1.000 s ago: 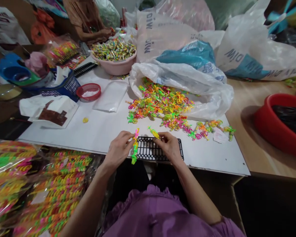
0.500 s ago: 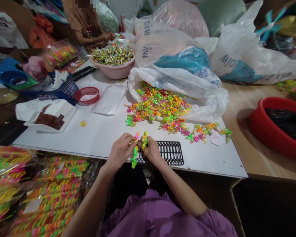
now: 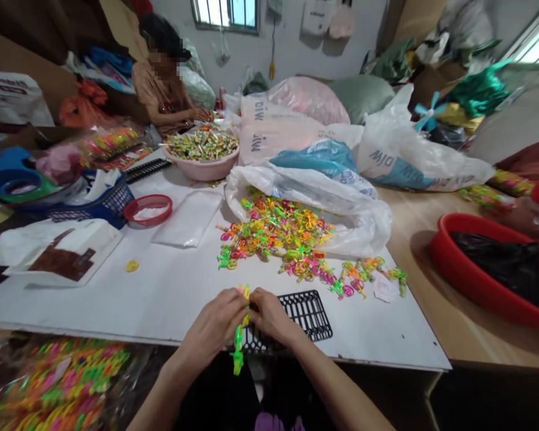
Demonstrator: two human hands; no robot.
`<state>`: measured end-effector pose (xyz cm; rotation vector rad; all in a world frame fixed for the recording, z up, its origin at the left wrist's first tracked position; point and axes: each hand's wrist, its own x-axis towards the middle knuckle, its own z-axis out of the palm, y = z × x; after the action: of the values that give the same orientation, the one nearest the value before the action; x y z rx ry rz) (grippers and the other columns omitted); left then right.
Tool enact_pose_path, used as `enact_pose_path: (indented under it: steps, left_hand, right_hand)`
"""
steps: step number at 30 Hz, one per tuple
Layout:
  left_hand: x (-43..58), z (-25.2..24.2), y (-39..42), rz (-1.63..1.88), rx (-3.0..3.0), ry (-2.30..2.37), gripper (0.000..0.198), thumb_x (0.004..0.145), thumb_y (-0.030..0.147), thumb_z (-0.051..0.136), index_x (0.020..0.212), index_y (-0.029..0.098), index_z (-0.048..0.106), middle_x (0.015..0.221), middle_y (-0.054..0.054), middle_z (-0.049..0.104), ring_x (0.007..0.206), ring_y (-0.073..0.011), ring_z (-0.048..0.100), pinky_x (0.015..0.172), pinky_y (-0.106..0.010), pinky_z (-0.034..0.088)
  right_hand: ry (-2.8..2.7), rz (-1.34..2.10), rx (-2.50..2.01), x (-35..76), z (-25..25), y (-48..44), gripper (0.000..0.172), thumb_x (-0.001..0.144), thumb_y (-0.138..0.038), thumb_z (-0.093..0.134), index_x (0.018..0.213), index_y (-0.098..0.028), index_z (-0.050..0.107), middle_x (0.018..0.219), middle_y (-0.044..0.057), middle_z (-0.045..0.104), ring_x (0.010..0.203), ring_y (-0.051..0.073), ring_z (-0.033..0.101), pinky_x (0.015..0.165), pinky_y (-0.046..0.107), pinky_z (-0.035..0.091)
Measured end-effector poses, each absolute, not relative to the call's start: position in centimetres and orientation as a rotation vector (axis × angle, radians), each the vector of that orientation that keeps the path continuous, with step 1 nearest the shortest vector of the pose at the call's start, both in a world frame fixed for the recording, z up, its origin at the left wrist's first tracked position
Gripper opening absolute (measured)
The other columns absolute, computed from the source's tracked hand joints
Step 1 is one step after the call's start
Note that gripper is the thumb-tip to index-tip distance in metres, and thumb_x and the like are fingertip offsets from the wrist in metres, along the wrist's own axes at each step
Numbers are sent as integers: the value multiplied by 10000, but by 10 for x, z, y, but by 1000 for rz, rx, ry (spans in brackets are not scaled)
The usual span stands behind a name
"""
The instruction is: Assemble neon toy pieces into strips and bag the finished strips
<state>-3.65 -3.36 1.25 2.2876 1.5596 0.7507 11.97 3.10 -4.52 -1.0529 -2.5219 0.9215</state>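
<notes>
My left hand [image 3: 215, 326] and my right hand [image 3: 272, 316] meet at the near edge of the white table [image 3: 161, 299]. Both are closed around a short row of small neon plastic toys [image 3: 239, 344], yellow and green, which hangs down between them. The toys sit at the left end of a black plastic grid rack [image 3: 309, 314] that lies flat under my right hand. Just beyond, a heap of loose neon toys [image 3: 273, 230] spills from an open clear plastic bag [image 3: 341, 209].
A person sits at the far left behind a pink basin of wrapped sweets [image 3: 202, 152]. A red sieve [image 3: 147, 209], a blue basket [image 3: 103, 203], white bags, a red tub [image 3: 485, 269] at right and packed toy bags [image 3: 58, 383] at lower left surround the table.
My right hand has brought its yellow toy left to the row in my left hand, and both hands now press together. The head camera has tilted up, showing more of the room.
</notes>
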Motion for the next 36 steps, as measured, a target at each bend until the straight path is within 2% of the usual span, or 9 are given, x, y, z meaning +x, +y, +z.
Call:
enact_pose_path:
  steps: [3, 7, 9, 12, 17, 25, 31, 34, 36]
  left_hand:
    - [-43, 15, -40, 771, 2304, 1544, 171, 888, 229, 430, 871, 216, 599, 825, -24, 597, 796, -140, 581, 709, -249, 482]
    - [-47, 17, -42, 816, 2306, 1573, 167, 886, 231, 428, 881, 214, 593, 810, -29, 598, 768, -138, 582, 697, -248, 484]
    - [-48, 17, -39, 826, 2328, 1590, 164, 885, 218, 426, 901, 212, 590, 802, -28, 601, 766, -140, 583, 697, -249, 486]
    - [-54, 13, -35, 900, 2370, 1604, 164, 882, 215, 434, 924, 205, 592, 811, -30, 615, 787, -141, 592, 722, -247, 491]
    - [-70, 9, -35, 896, 2328, 1641, 171, 883, 245, 447, 920, 220, 612, 836, -19, 630, 807, -128, 601, 733, -229, 491]
    - [-74, 16, -47, 833, 2335, 1581, 156, 881, 264, 464, 844, 224, 610, 781, -5, 623, 756, -119, 595, 694, -220, 484]
    - [-81, 8, -42, 793, 2322, 1643, 189, 899, 281, 433, 826, 201, 587, 781, -17, 596, 766, -135, 569, 727, -254, 461]
    - [-81, 7, -37, 788, 2324, 1641, 177, 901, 276, 432, 833, 196, 575, 795, -19, 591, 790, -140, 565, 743, -261, 454]
    - [-79, 10, -37, 763, 2331, 1638, 169, 900, 265, 435, 825, 198, 572, 794, -16, 588, 785, -137, 562, 735, -258, 451]
  right_hand:
    - [-2499, 892, -1112, 125, -28, 63, 148, 808, -203, 536, 942, -186, 596, 837, 12, 621, 736, 122, 566, 664, 203, 392]
    - [-2368, 341, -1565, 110, -6, 112, 226, 880, -306, 452, 1017, -159, 555, 997, 100, 600, 863, 193, 572, 702, 274, 405]
    - [-2417, 244, -1615, 103, -4, 123, 226, 889, -308, 434, 1017, -159, 544, 997, 104, 597, 868, 205, 573, 691, 282, 406]
    - [-2471, 243, -1605, 107, -10, 117, 202, 907, -256, 385, 987, -175, 552, 934, 80, 614, 845, 190, 574, 683, 269, 398]
    - [-2480, 303, -1491, 140, -18, 90, 183, 901, -219, 388, 959, -214, 562, 955, 46, 601, 891, 164, 548, 720, 247, 393]
    - [-2584, 36, -1580, 114, -13, 129, 332, 808, -28, 354, 1061, -146, 532, 1083, 135, 535, 979, 231, 521, 694, 283, 423]
    - [-2586, 210, -1574, 135, -1, 141, 241, 826, -165, 450, 1049, -157, 540, 1075, 121, 560, 845, 200, 587, 692, 276, 427]
    - [-2527, 228, -1559, 123, 7, 134, 224, 865, -297, 441, 1012, -166, 548, 981, 110, 606, 843, 222, 599, 688, 292, 432]
    - [-2528, 233, -1571, 100, 7, 126, 244, 875, -300, 423, 1035, -154, 536, 912, 115, 629, 835, 242, 608, 679, 305, 435]
